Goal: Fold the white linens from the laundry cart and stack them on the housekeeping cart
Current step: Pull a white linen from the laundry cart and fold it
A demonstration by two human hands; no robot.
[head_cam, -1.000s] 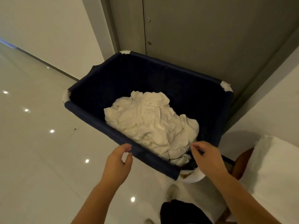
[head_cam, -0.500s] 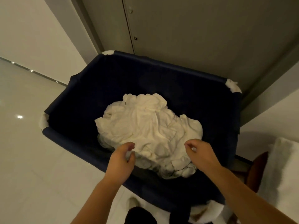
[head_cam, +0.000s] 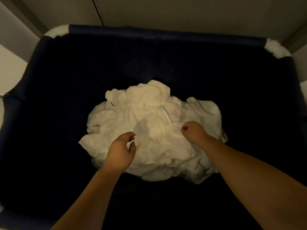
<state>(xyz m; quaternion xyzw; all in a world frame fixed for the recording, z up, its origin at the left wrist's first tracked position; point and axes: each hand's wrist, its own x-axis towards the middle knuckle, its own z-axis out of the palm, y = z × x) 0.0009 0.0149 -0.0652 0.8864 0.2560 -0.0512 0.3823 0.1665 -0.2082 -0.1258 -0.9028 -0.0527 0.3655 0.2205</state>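
Head view: straight down into a dark blue laundry cart (head_cam: 166, 33), seen from its near side.
Linens (head_cam: 149, 117): one crumpled white heap on the cart's floor, a little near of centre, apart from the walls that show. Separate pieces cannot be told apart.
Left hand (head_cam: 120, 152): over the near left part of the heap, fingers curled, thumb and forefinger parted, no cloth showing between them.
Right hand (head_cam: 194, 131): on the right part of the heap, back of the hand up, fingers tucked under. Whether any cloth is caught inside cannot be told.
Surroundings: grey door panel (head_cam: 182, 12) beyond the far rim; white frame corners (head_cam: 57, 29) at that rim's two ends.
Housekeeping cart: not in sight.
Step in hand, as judged: taking hold of one piece to lift out.
Method advised: pinch a single top layer at an edge or corner, not a fistful. Keep the hands well apart and lift straight up so the piece peels off the heap and clears the near rim.
Risk: tangled layers may rise together; shake them loose over the cart.
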